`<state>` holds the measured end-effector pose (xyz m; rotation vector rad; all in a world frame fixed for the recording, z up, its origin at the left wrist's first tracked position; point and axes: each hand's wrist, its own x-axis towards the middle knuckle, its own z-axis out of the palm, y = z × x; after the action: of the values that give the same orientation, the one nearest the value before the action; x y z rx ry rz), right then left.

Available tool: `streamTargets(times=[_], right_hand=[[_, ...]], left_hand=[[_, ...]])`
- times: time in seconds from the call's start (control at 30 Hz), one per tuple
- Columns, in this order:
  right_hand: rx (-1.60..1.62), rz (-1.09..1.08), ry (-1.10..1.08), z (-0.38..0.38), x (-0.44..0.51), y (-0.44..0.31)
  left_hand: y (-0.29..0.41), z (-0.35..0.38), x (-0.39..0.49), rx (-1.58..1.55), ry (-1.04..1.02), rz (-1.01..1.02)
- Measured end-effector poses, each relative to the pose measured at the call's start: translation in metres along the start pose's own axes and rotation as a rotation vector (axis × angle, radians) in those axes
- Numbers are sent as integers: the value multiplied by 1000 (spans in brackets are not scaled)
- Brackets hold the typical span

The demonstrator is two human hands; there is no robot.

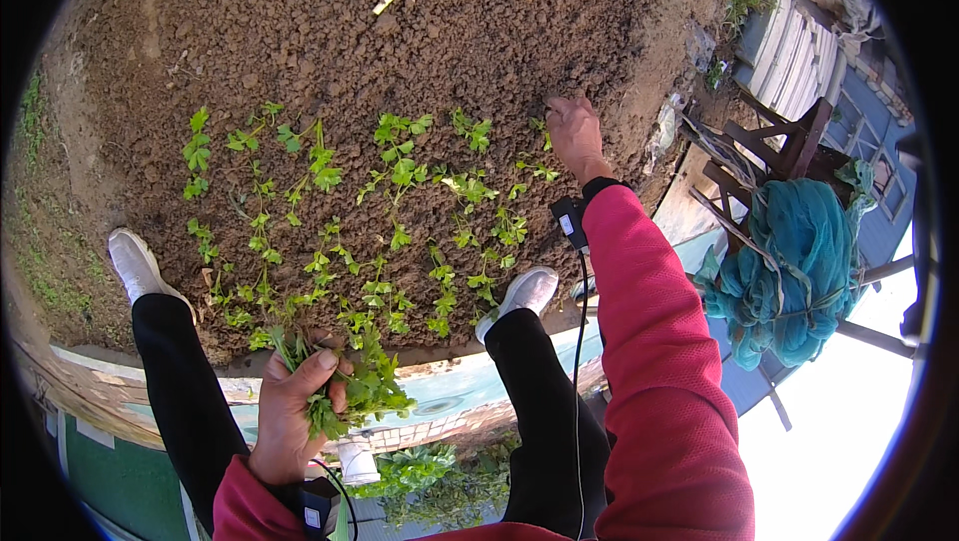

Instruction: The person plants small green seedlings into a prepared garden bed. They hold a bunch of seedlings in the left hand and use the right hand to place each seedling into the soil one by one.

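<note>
My left hand (300,399) is closed around a bunch of leafy green seedlings (367,384) at the lower middle, their leaves spreading to the right. My right hand (573,129) reaches down to the brown soil (464,39) at the right end of the farthest row. Its fingertips touch the soil, and whether they hold anything is hidden. Just left of that hand a small seedling (541,133) stands in the soil. Several loose rows of similar seedlings (401,166) lie between my two hands and my feet, some leaning or flat on the ground.
My white shoes (138,264) stand at either side of the planted rows. A low painted wall edge (449,391) curves behind them. At the right are a bundle of teal netting (802,264), a wooden frame (794,136), stacked boards (794,54) and plastic scrap (663,129). A cable hangs along my right arm.
</note>
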<state>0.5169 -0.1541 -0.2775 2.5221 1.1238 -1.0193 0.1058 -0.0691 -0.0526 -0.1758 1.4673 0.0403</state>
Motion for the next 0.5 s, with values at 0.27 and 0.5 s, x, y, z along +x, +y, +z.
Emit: streamTargets(times=[0.27, 0.5], right_hand=[[447, 258, -127, 21, 11, -4], [658, 412, -107, 27, 10, 9]], left_hand=[[0, -2, -1, -25, -1, 9], [0, -1, -5, -5, 11, 18]])
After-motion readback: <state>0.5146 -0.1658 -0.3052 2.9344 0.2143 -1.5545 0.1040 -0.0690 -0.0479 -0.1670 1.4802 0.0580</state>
